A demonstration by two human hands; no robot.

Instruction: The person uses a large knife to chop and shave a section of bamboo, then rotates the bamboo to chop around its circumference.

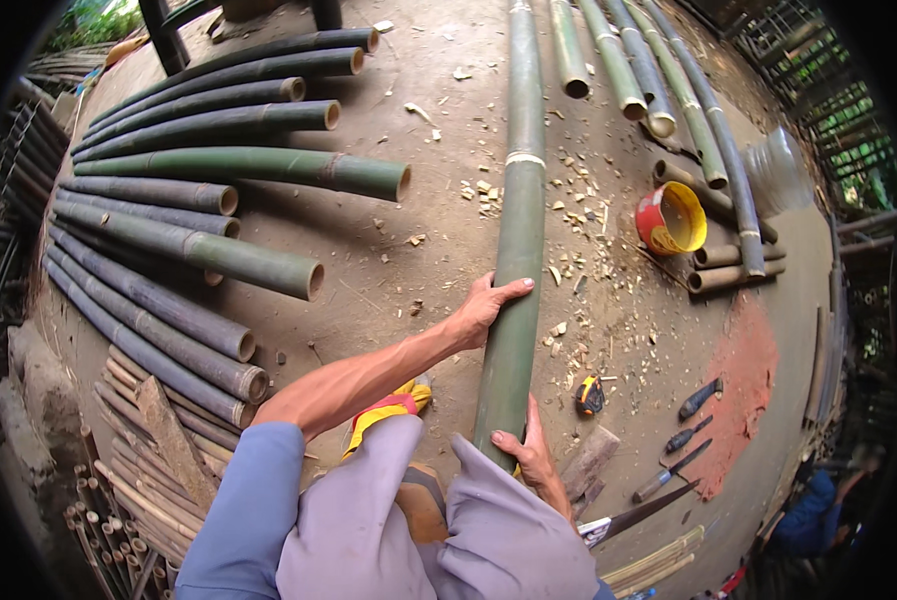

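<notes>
A long thick green bamboo pole point(516, 225) runs from between my knees straight away from me. My left hand point(481, 309) is wrapped round it from the left, with the thumb lying across the top. Lower down, close to the near end, my right hand point(534, 452) grips the pole from its right side, thumb on top. The near end of the pole is hidden by my grey trouser leg. Beside my right wrist lies a handsaw point(623, 518), partly covered. A yellow and black tape measure point(589, 396) sits on the ground right of the pole.
Cut bamboo poles point(238, 165) lie fanned out at left, with thinner canes point(153, 480) nearer me. More poles point(688, 90) lie far right beside a red and yellow bucket point(670, 218). Hand tools point(686, 437) rest near reddish powder point(743, 375). Another person point(810, 510) is at lower right.
</notes>
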